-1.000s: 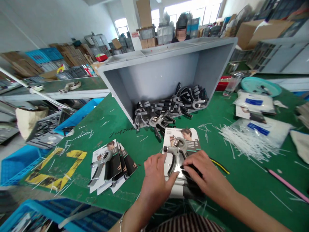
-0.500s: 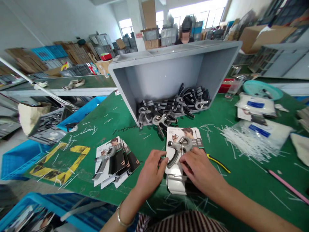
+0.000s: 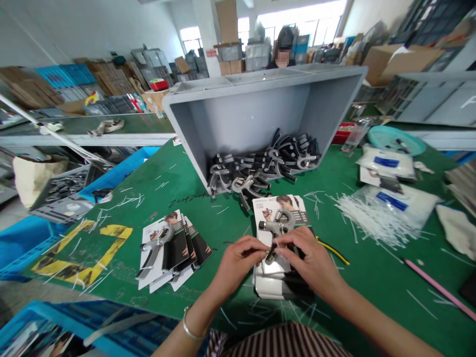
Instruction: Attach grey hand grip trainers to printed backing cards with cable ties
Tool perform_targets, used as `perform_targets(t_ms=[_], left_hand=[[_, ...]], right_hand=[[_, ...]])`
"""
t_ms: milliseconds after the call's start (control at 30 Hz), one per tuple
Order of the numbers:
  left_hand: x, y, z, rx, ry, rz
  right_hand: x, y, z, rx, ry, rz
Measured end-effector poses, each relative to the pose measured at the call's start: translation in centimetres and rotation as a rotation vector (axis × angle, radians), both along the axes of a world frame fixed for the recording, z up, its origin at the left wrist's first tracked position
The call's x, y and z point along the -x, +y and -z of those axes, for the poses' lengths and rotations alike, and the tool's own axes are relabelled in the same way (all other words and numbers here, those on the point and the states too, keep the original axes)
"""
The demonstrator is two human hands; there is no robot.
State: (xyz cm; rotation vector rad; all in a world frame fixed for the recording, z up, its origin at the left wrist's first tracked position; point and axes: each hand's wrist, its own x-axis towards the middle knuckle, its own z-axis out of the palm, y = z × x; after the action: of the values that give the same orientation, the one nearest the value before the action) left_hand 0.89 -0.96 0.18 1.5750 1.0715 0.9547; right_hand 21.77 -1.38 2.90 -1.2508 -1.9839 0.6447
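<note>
A grey and black hand grip tool (image 3: 285,218) lies on a stack of printed cards (image 3: 262,204) in front of me. My left hand (image 3: 243,258) pinches at the tool's lower handle end, its fingers closed. Close against it, my right hand (image 3: 307,255) also has thumb and finger pressed together at the same spot. Whatever small thing sits between the fingertips is too small to make out. To the left, another grip tool (image 3: 158,243) rests on several fanned cards (image 3: 188,253).
A tilted grey crate (image 3: 253,114) holds several grip tools. On the right are white plastic ties (image 3: 372,218), yellow-handled pliers (image 3: 334,250), a pink stick (image 3: 439,285), plastic bags (image 3: 409,198) and a turquoise plate (image 3: 396,139). Blue bins stand at left. A person (image 3: 284,47) is behind the crate.
Both hands have come together over the tool's lower handle; my left hand moved right and its fingers closed. The view has shifted slightly.
</note>
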Motion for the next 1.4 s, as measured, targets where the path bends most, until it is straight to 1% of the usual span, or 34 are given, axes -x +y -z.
perform_targets(t_ms=[67, 133, 200, 300, 467, 667, 800, 900, 1000, 1067, 1167, 1233, 1300, 1367, 1400], left_hand=[[-0.3, -0.1, 0.1, -0.037, -0.006, -0.075], [-0.7, -0.2, -0.1, -0.068, -0.008, -0.112], [-1.2, -0.1, -0.5, -0.059, 0.001, -0.096], [-1.8, 0.1, -0.9, -0.023, 0.037, -0.057], [-2.0, 0.2, -0.9, -0.01, 0.043, -0.039], [-1.7, 0.0, -0.9, 0.029, 0.034, -0.037], [-1.8, 0.1, -0.9, 0.02, 0.036, -0.025], [-1.7, 0.1, -1.1, -0.067, 0.104, -0.005], [-1.4, -0.2, -1.6, -0.266, 0.247, -0.016], [-1.2, -0.4, -2.2, -0.364, 0.332, 0.011], [-1.0, -0.6, -3.2, -0.405, 0.442, 0.091], [-1.2, -0.5, -3.7, -0.439, 0.497, 0.099], [-1.5, -0.4, -3.9, -0.506, 0.474, 0.052], [-1.7, -0.4, -3.9, -0.546, 0.364, -0.03], [-1.8, -0.5, -3.8, -0.534, 0.299, -0.061]], right_hand=[[-0.4, 0.2, 0.0, -0.006, -0.022, 0.032], [-1.0, 0.3, 0.0, -0.028, -0.081, -0.006], [-1.6, 0.4, 0.0, -0.047, -0.153, -0.054], [-2.1, 0.3, -0.1, -0.074, -0.237, -0.077], [-1.5, 0.3, -0.2, -0.129, -0.339, -0.094], [-1.0, 0.6, -0.5, -0.131, -0.353, -0.128], [-0.8, 0.7, -0.7, -0.132, -0.352, -0.131], [-0.7, 0.8, -0.7, -0.157, -0.315, -0.141], [-0.6, 0.9, -0.4, -0.153, -0.254, -0.144], [-0.5, 1.0, -0.3, -0.13, -0.23, -0.145], [-0.3, 0.9, -0.2, -0.094, -0.215, -0.157], [-0.1, 0.7, -0.3, -0.078, -0.207, -0.174], [0.1, 0.6, -0.5, -0.083, -0.205, -0.188], [0.2, 0.5, -0.5, -0.096, -0.204, -0.18], [0.1, 0.5, -0.5, -0.097, -0.193, -0.171]])
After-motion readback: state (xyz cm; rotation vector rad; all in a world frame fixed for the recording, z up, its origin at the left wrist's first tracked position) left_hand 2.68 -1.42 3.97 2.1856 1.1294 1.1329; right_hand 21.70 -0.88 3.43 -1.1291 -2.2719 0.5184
